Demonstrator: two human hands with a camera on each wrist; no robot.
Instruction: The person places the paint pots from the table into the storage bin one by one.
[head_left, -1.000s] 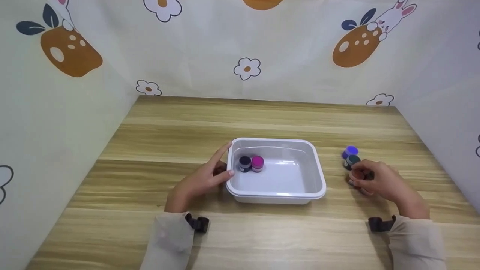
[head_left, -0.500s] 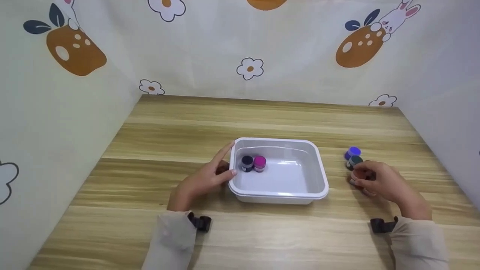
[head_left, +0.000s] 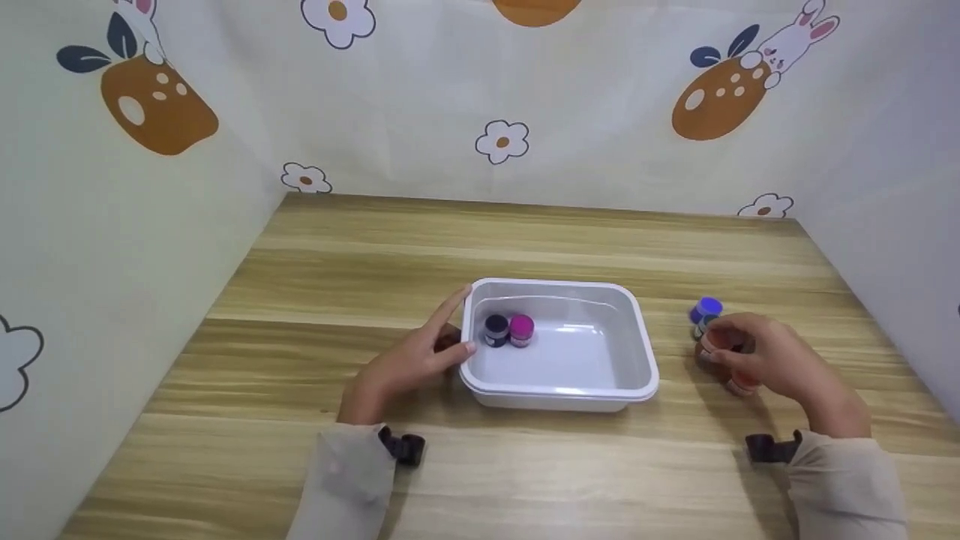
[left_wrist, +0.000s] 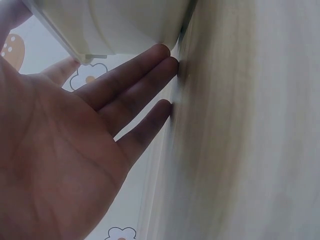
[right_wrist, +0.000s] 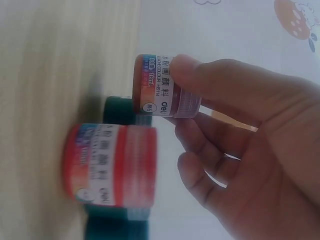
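My right hand (head_left: 776,367) pinches a brown gouache paint jar (right_wrist: 155,85) between thumb and fingers, just above the other jars. A red paint jar (right_wrist: 110,165) stands close by, partly under the hand in the head view. Beyond it are a green jar (head_left: 703,330), partly covered by my fingers, and a blue-violet one (head_left: 706,308). My left hand (head_left: 409,360) rests against the left side of a white plastic tub (head_left: 559,391), thumb and index finger at its rim. Its other fingers lie fairly straight beside the tub wall (left_wrist: 130,25).
Inside the tub, at its left, a black-lidded jar (head_left: 496,330) and a magenta-lidded jar (head_left: 521,330) stand side by side. Another dark teal jar (right_wrist: 117,230) shows at the bottom of the right wrist view. A patterned cloth (head_left: 600,150) encloses the wooden table (head_left: 525,472).
My right hand has raised the brown jar slightly, so it covers more of the green jar and the red one shows more. The left hand stays at the tub; the head view shifts slightly.
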